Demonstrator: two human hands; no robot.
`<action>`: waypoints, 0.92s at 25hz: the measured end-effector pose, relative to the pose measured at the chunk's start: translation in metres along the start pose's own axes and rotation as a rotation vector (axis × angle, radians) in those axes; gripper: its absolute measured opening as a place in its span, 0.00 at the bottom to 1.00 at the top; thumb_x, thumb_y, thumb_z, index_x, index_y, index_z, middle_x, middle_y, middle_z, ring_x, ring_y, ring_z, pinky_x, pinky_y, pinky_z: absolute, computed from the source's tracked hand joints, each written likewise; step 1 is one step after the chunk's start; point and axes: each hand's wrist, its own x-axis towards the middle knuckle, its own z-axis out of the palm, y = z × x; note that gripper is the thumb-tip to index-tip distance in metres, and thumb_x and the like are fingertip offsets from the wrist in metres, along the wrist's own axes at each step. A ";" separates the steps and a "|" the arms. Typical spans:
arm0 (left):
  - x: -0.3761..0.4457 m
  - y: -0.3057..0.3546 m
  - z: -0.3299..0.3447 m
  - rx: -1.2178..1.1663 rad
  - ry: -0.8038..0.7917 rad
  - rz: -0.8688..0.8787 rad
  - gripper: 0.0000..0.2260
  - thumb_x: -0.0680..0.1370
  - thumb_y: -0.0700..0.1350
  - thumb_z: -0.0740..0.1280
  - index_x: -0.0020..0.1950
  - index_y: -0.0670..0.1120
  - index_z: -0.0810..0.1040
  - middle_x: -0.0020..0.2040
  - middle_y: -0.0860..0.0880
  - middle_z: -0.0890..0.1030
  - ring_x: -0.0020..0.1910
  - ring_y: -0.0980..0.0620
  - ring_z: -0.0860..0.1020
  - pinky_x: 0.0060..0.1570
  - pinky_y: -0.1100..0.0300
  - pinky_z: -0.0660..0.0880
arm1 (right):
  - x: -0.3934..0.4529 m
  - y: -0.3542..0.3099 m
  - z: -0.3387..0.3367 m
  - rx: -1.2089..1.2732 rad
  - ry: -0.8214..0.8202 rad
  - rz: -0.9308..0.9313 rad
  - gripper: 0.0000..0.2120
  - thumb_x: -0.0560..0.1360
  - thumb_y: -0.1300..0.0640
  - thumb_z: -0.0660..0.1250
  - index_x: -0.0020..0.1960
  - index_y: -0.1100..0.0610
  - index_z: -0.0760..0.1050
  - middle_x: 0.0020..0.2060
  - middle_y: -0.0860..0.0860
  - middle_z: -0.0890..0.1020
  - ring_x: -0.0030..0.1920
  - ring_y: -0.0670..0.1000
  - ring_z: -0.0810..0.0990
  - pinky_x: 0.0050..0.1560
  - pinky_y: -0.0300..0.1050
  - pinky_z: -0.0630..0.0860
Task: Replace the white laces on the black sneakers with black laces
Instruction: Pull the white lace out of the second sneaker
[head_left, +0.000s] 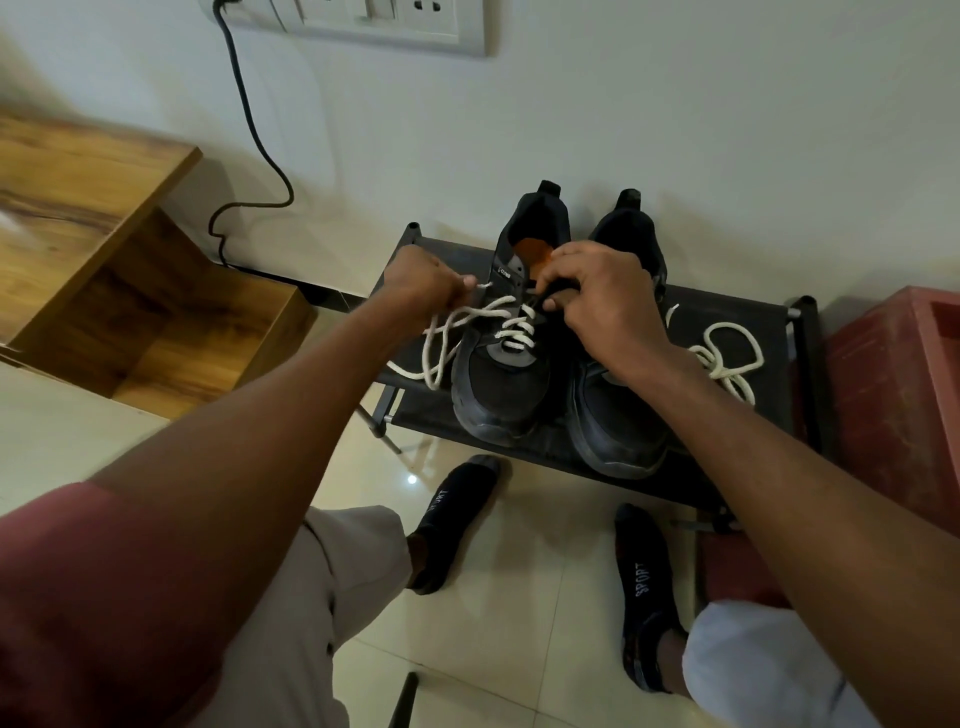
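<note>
left hand (423, 283) pinches white lace (470, 317); right hand (605, 296) grips left sneaker (506, 364)

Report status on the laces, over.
Left hand pulling white lace out. Right hand pinching left sneaker at eyelets. Lower rows still laced. Nothing blocking.

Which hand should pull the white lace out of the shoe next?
Probably the left hand: it already pinches the loose white lace beside the left sneaker. The right hand is busy at the sneaker's tongue, steadying it.
</note>
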 end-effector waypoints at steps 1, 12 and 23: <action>-0.003 0.004 -0.004 0.057 0.004 0.059 0.08 0.77 0.44 0.77 0.45 0.40 0.83 0.45 0.41 0.87 0.48 0.46 0.87 0.53 0.50 0.84 | 0.001 -0.003 0.000 -0.055 -0.022 0.000 0.15 0.71 0.70 0.74 0.47 0.50 0.86 0.54 0.47 0.83 0.53 0.47 0.82 0.59 0.51 0.80; -0.025 0.033 -0.021 0.697 -0.412 0.456 0.52 0.67 0.49 0.85 0.81 0.65 0.57 0.84 0.48 0.44 0.81 0.36 0.55 0.76 0.37 0.63 | 0.014 -0.046 0.007 -0.612 -0.171 0.076 0.16 0.78 0.45 0.74 0.62 0.51 0.83 0.68 0.52 0.75 0.71 0.57 0.70 0.73 0.70 0.60; -0.039 0.026 -0.007 0.701 -0.415 0.370 0.55 0.59 0.56 0.87 0.72 0.63 0.52 0.58 0.45 0.75 0.59 0.38 0.76 0.59 0.40 0.77 | -0.014 -0.027 0.017 -0.154 0.222 0.063 0.04 0.72 0.58 0.78 0.45 0.51 0.86 0.59 0.47 0.76 0.59 0.47 0.76 0.67 0.63 0.71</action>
